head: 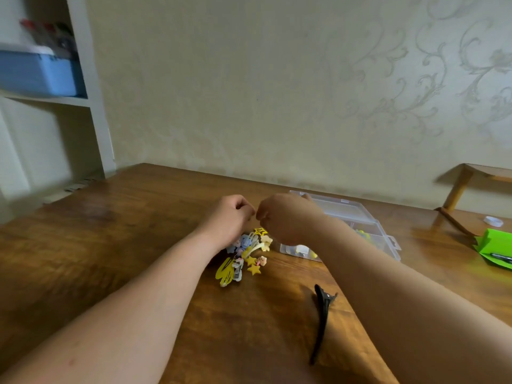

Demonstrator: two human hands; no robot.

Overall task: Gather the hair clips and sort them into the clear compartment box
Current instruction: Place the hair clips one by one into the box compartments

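A heap of small hair clips (246,254), yellow stars and pastel figures, lies on the wooden table (110,245). Both hands hover just above its far side, knuckles nearly touching. My left hand (231,217) and my right hand (285,217) are curled into loose fists; whatever their fingertips pinch is hidden from me. The clear compartment box (368,228) stands open behind my right wrist, with a few yellow and green clips in its near cells. A long black clip (321,320) lies alone closer to me.
A green case (496,248) with a pen and a small white cap (493,220) sit at the right edge. A wooden stand (460,189) rises at the back right. White shelving with a blue bin (38,70) stands at left. The wall runs along the table's far edge.
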